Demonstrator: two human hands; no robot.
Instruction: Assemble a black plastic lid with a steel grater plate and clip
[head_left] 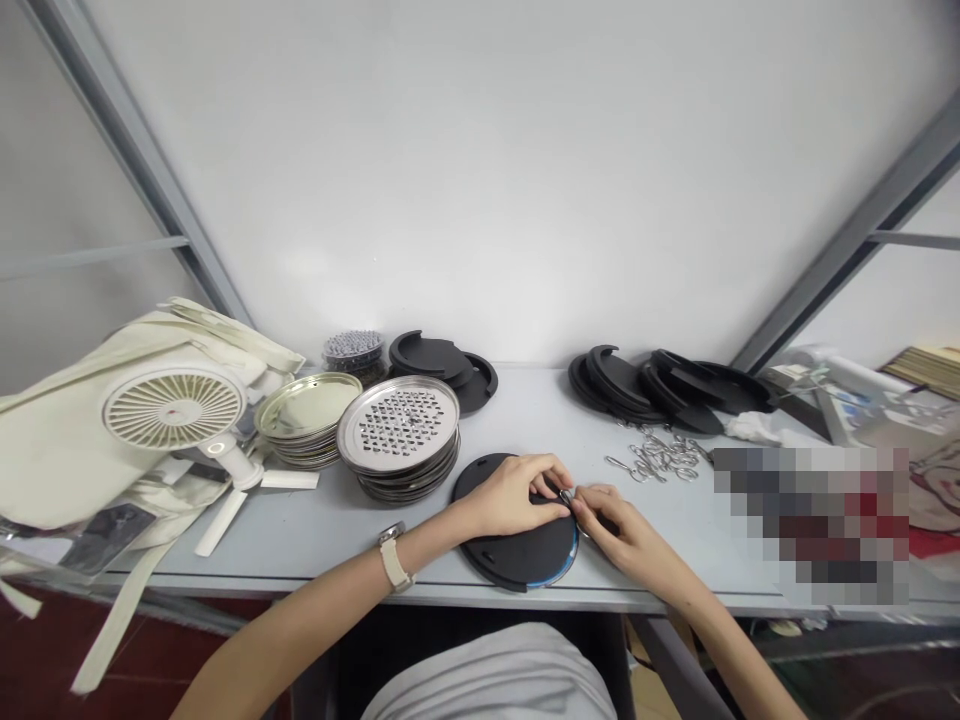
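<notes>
A black round disc lies flat on the grey table near its front edge. My left hand rests on the disc's top, fingers curled and pressing down near its right rim. My right hand pinches a small metal clip at that same rim, fingertips of both hands meeting there. A wristwatch sits on my left wrist.
Loose metal clips lie to the right. Stacks of perforated metal plates and plain metal plates stand left of the disc. Black discs are piled at back centre and back right. A white fan on cloth bags fills the left.
</notes>
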